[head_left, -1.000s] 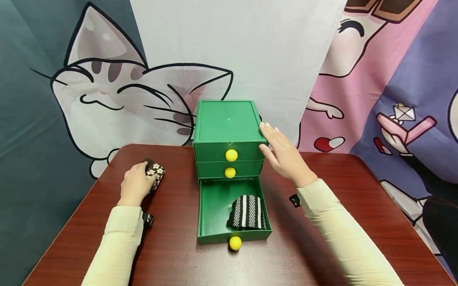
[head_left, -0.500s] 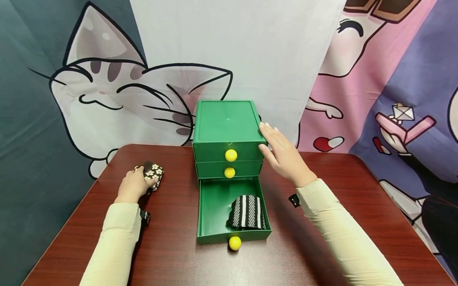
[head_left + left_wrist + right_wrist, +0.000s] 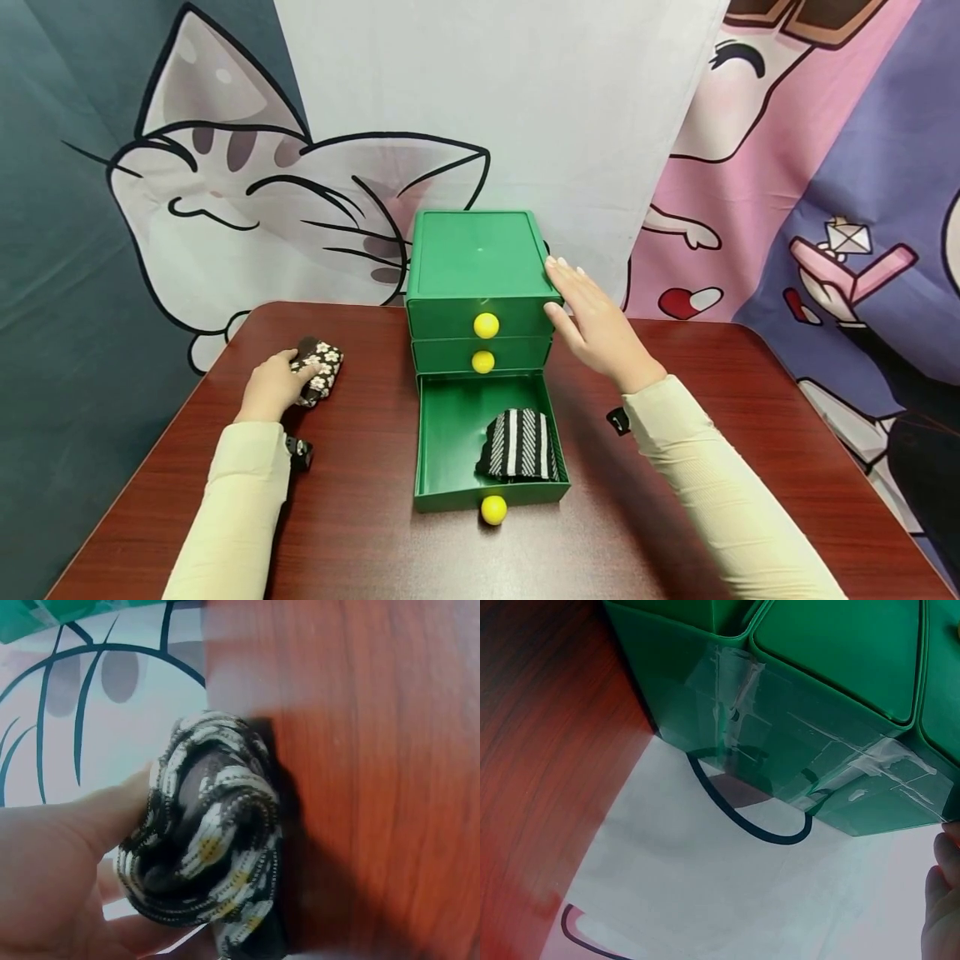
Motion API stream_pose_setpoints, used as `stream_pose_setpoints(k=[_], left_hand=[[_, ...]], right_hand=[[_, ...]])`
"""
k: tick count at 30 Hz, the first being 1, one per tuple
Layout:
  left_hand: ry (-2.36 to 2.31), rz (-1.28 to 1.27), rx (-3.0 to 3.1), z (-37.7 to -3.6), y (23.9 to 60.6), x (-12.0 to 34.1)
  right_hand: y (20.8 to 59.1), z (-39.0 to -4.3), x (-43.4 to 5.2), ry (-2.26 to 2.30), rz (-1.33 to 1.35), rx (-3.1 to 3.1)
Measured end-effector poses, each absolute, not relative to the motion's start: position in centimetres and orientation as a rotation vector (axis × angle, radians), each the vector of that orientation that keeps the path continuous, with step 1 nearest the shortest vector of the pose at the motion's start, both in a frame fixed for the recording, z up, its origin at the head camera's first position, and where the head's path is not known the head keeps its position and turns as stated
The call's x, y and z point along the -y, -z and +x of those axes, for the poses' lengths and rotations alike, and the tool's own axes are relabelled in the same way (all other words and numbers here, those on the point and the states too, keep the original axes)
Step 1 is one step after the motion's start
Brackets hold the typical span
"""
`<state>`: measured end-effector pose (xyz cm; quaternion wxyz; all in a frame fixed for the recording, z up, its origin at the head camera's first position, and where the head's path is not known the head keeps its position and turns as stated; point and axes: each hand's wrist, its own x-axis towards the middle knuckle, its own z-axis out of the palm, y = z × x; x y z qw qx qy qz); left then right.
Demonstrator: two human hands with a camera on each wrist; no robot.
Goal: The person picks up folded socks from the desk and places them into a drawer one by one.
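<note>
Thumb and fingers of my left hand (image 3: 272,387) pinch a folded black sock (image 3: 319,373) with white flowers, at the left of the table. Seen end-on in the left wrist view, that sock (image 3: 251,784) shows its rolled layers, close over the wood. My right hand (image 3: 600,337) rests with straight fingers against the upper right edge of a green drawer cabinet (image 3: 480,254). The cabinet's bottom drawer (image 3: 450,429) is pulled out, and a folded black-and-white striped sock (image 3: 519,446) lies in its right side. In the right wrist view only fingertips (image 3: 946,862) show, beside the cabinet's side.
The two upper drawers are closed, each with a yellow knob (image 3: 486,326). Another yellow knob (image 3: 493,510) sticks out from the pulled-out drawer's front. Clear tape (image 3: 739,697) covers parts of the cabinet's side. Behind the brown table (image 3: 360,517) hangs a cartoon cloth (image 3: 562,108).
My left hand has shifted a little to the left, and the flowered sock has turned so that more of its flowered face shows. My right hand stays on the cabinet.
</note>
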<state>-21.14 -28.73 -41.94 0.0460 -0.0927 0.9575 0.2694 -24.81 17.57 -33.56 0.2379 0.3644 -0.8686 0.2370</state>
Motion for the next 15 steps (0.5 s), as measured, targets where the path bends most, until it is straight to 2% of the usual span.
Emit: stream_pose_setpoints(k=[7, 15], left_hand=[[-1.015, -0.422, -2.821, -21.0, 42.1, 29.3], [-1.074, -0.393, -2.735, -20.8, 42.1, 30.0]], right_hand=[[33.5, -24.8, -17.5, -0.648, 0.997, 2.385], [33.3, -24.6, -17.5, -0.647, 0.997, 2.388]])
